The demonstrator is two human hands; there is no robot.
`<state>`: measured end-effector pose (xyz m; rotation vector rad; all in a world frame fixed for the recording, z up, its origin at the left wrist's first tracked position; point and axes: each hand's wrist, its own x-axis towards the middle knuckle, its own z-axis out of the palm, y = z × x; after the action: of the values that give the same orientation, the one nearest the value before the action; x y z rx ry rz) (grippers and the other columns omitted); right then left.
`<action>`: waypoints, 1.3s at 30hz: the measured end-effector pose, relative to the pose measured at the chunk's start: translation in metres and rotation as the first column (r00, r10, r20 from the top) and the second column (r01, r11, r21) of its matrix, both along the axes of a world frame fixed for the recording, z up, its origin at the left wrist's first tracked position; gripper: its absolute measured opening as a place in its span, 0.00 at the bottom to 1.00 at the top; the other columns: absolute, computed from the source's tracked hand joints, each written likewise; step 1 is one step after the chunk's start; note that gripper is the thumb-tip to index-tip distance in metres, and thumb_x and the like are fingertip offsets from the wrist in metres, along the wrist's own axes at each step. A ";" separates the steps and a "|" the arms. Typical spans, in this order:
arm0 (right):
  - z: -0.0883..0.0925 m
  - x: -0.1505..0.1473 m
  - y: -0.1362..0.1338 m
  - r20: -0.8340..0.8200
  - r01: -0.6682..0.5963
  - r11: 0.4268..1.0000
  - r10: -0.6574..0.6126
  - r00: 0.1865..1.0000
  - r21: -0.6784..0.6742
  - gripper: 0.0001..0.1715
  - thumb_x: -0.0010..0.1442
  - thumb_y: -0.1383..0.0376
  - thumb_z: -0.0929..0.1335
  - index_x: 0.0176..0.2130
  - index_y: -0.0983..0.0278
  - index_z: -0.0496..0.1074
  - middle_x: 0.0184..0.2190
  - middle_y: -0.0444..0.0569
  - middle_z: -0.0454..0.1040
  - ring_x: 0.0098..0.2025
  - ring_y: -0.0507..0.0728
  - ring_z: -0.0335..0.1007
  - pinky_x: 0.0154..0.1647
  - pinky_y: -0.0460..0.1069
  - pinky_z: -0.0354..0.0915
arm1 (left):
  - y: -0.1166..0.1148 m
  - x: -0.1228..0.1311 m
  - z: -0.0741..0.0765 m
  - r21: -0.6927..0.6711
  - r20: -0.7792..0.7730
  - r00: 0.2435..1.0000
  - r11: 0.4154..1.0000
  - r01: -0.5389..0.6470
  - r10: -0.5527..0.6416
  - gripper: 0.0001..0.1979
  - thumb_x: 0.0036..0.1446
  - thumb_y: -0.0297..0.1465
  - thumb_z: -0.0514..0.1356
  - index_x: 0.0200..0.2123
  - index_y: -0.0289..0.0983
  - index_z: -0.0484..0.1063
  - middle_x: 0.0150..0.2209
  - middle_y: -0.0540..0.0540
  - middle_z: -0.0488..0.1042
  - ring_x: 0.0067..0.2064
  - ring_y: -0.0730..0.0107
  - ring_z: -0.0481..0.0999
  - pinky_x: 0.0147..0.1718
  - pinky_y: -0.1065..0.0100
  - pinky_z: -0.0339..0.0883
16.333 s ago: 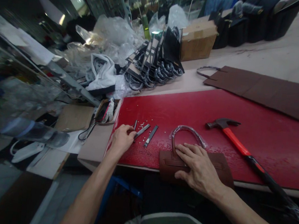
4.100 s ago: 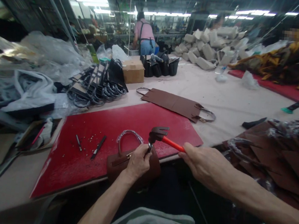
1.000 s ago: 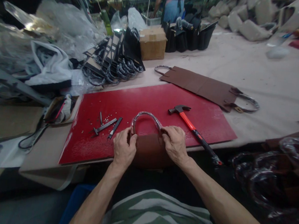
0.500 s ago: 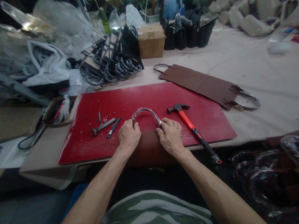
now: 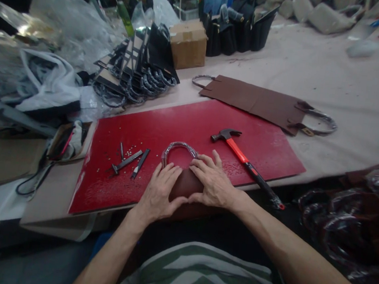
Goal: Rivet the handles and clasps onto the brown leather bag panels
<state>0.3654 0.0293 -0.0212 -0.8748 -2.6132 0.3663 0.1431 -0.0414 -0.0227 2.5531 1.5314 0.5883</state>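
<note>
The brown panel (image 5: 188,185) lies at frame centre, over the near edge of the red board (image 5: 164,124); its film-wrapped handle (image 5: 180,144) arches upward in the frame. The left hand (image 5: 162,192) and right hand (image 5: 211,183) rest on the panel, fingers extended, unclenched, thumb tips close together. The hammer (image 5: 237,151) lies right of centre.

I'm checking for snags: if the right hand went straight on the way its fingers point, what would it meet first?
Most likely the plastic-wrapped handle of the brown piece: the right hand lies close to one end of it, though depth leaves unclear whether they already touch.
</note>
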 end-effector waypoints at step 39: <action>-0.011 -0.006 -0.026 0.003 0.106 0.992 -0.107 0.994 0.064 0.38 0.59 0.46 0.68 0.57 0.70 0.68 0.55 0.59 0.71 0.61 0.70 0.57 0.70 0.68 0.35 | -0.015 0.006 -0.006 0.001 -0.040 0.998 0.999 -0.047 0.047 0.32 0.59 0.31 0.61 0.64 0.25 0.58 0.63 0.29 0.64 0.66 0.44 0.60 0.65 0.45 0.55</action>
<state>0.3589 0.0029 -0.0326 -0.9901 -2.5556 0.2500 0.1487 -0.0559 -0.0286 2.5496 1.6088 0.5459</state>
